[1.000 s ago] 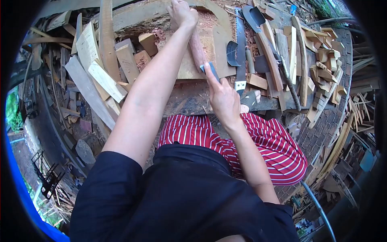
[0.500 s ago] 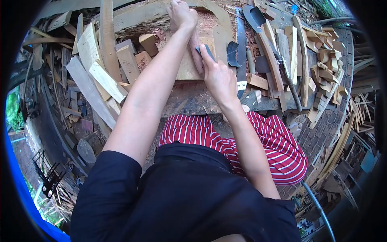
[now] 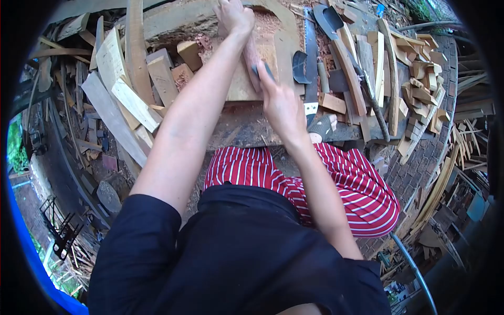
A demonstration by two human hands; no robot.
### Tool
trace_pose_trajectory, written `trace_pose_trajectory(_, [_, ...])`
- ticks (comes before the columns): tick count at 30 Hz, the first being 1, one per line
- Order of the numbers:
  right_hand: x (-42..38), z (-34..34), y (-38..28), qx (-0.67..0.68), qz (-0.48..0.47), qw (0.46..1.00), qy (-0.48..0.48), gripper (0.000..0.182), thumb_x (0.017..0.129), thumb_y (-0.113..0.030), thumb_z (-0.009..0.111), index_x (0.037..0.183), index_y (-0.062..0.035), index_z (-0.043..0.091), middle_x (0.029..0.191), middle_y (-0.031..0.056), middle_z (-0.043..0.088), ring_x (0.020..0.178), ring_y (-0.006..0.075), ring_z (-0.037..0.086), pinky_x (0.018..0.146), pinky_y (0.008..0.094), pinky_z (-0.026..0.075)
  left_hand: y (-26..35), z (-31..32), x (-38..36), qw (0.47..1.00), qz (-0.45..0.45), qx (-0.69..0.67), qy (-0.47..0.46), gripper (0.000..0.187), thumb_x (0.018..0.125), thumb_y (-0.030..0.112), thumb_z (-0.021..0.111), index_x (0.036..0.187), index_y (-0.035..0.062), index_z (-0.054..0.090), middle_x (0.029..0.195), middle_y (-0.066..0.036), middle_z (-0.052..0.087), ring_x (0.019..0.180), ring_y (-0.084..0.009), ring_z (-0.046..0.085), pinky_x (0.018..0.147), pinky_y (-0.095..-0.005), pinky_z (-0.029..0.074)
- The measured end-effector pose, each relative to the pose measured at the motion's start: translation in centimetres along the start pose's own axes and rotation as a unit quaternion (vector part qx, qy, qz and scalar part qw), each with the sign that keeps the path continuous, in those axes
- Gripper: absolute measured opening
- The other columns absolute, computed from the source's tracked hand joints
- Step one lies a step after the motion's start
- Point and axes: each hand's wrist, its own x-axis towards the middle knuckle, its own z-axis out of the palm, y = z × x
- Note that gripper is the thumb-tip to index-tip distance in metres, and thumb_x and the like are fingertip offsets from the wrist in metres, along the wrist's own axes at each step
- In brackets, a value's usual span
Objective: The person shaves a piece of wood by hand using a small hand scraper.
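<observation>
My left hand (image 3: pixel 234 19) is closed round the far end of a reddish wooden piece (image 3: pixel 252 65), a narrow bar that slants toward me over a pale board (image 3: pixel 241 90). In my right hand (image 3: pixel 284 107) is a dark grey strip that looks like folded sandpaper (image 3: pixel 268 70), pressed on the near part of the bar. The index finger lies along the strip; the other fingers are partly hidden beneath the hand. Right of the board lies a curled dark sheet (image 3: pixel 300 68), beside a long saw (image 3: pixel 311 58).
Wood shavings (image 3: pixel 266 23) cover the far part of the bench. Offcuts (image 3: pixel 163 79) lie to the left, with a pile of wooden blocks (image 3: pixel 422 79) at right. Another curled dark sheet (image 3: pixel 328 22) is at the back. My foot (image 3: pixel 323 127) shows by the bench's near edge.
My right hand has slid a little toward me along the bar with the dark strip. The left hand keeps its hold on the far end. The view has shifted slightly.
</observation>
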Motion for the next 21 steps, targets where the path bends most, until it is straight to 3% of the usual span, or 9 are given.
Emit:
trace_pose_trajectory(3, [2.5,0.7,0.4,0.006,-0.016,1.000,0.027,0.046,0.099,-0.015,0.051,0.145,-0.0208,0.052,0.085,0.0303,0.066,0.080,0.0477,0.067,0.070,0.0574,0.053,1.8,-2.6,0.1,0.996,0.062,0.069,-0.017,0.026,0.076,0.014,0.063,0.097,-0.0020,0.063,0.110,-0.024,0.059,0.106,-0.0396,0.056,0.095,-0.0448,0.045])
trace_pose_trajectory(5, [0.6,1.2,0.9,0.012,-0.025,0.999,0.028,0.046,0.100,-0.016,0.052,0.145,-0.0205,0.053,0.087,0.0308,0.067,0.082,0.0469,0.068,0.072,0.0570,0.053,4.0,-5.0,-0.3,0.985,-0.164,-0.038,-0.041,0.048,0.076,0.020,0.074,0.118,0.0129,0.053,0.125,-0.014,0.055,0.119,-0.0329,0.057,0.102,-0.0448,0.046])
trace_pose_trajectory(7, [-1.6,1.3,1.4,-0.024,-0.070,0.995,0.060,0.046,0.100,-0.019,0.049,0.146,-0.0228,0.052,0.085,0.0298,0.067,0.073,0.0467,0.070,0.066,0.0576,0.057,3.1,-4.0,0.1,0.984,-0.165,-0.038,-0.049,0.049,0.076,0.023,0.078,0.117,0.0115,0.053,0.124,-0.014,0.055,0.118,-0.0330,0.057,0.102,-0.0451,0.046])
trace_pose_trajectory(9, [-0.7,0.9,1.1,-0.015,-0.041,0.999,0.025,0.048,0.100,-0.018,0.050,0.147,-0.0233,0.050,0.085,0.0287,0.068,0.073,0.0462,0.070,0.064,0.0565,0.057,1.8,-2.2,-0.1,0.999,0.026,-0.025,0.016,0.023,0.076,0.012,0.064,0.093,-0.0019,0.061,0.105,-0.023,0.059,0.104,-0.0390,0.056,0.093,-0.0449,0.046])
trace_pose_trajectory(13, [3.1,1.0,0.5,-0.026,-0.058,0.997,0.036,0.053,0.098,-0.015,0.049,0.150,-0.0244,0.046,0.083,0.0264,0.068,0.072,0.0461,0.070,0.060,0.0543,0.057,2.3,-2.8,0.2,0.999,-0.005,-0.050,0.020,0.020,0.075,0.011,0.065,0.090,-0.0014,0.059,0.102,-0.022,0.058,0.102,-0.0389,0.056,0.092,-0.0451,0.046])
trace_pose_trajectory(16, [0.1,0.5,0.5,-0.037,-0.027,0.999,0.007,0.042,0.103,-0.024,0.049,0.145,-0.0235,0.052,0.084,0.0274,0.069,0.078,0.0462,0.069,0.069,0.0557,0.054,3.0,-3.2,-0.4,0.988,-0.073,-0.136,0.032,0.020,0.076,0.010,0.064,0.092,-0.0005,0.057,0.102,-0.022,0.058,0.101,-0.0392,0.056,0.091,-0.0449,0.045])
trace_pose_trajectory(17, [-0.4,0.5,0.5,-0.041,-0.025,0.999,-0.004,0.042,0.103,-0.025,0.049,0.145,-0.0236,0.052,0.082,0.0272,0.068,0.077,0.0461,0.069,0.067,0.0555,0.055,3.0,-3.3,-0.3,0.988,-0.074,-0.136,0.029,0.020,0.076,0.010,0.064,0.092,-0.0005,0.057,0.102,-0.022,0.058,0.101,-0.0392,0.056,0.091,-0.0449,0.045])
trace_pose_trajectory(19, [0.1,0.6,0.6,-0.048,-0.018,0.999,-0.015,0.042,0.103,-0.025,0.049,0.145,-0.0238,0.052,0.080,0.0269,0.068,0.076,0.0459,0.069,0.066,0.0552,0.055,2.2,-2.2,-0.2,0.998,0.023,-0.018,0.049,0.019,0.078,0.010,0.063,0.093,-0.0001,0.057,0.100,-0.022,0.058,0.101,-0.0388,0.056,0.092,-0.0444,0.045])
trace_pose_trajectory(21, [3.4,1.1,-0.2,-0.076,-0.040,0.996,0.037,0.048,0.100,-0.020,0.052,0.148,-0.0255,0.049,0.078,0.0270,0.066,0.074,0.0446,0.069,0.064,0.0547,0.056,1.9,-1.7,-0.3,0.998,0.001,-0.049,0.047,0.019,0.078,0.010,0.063,0.093,0.0001,0.057,0.100,-0.021,0.057,0.102,-0.0387,0.055,0.092,-0.0446,0.045])
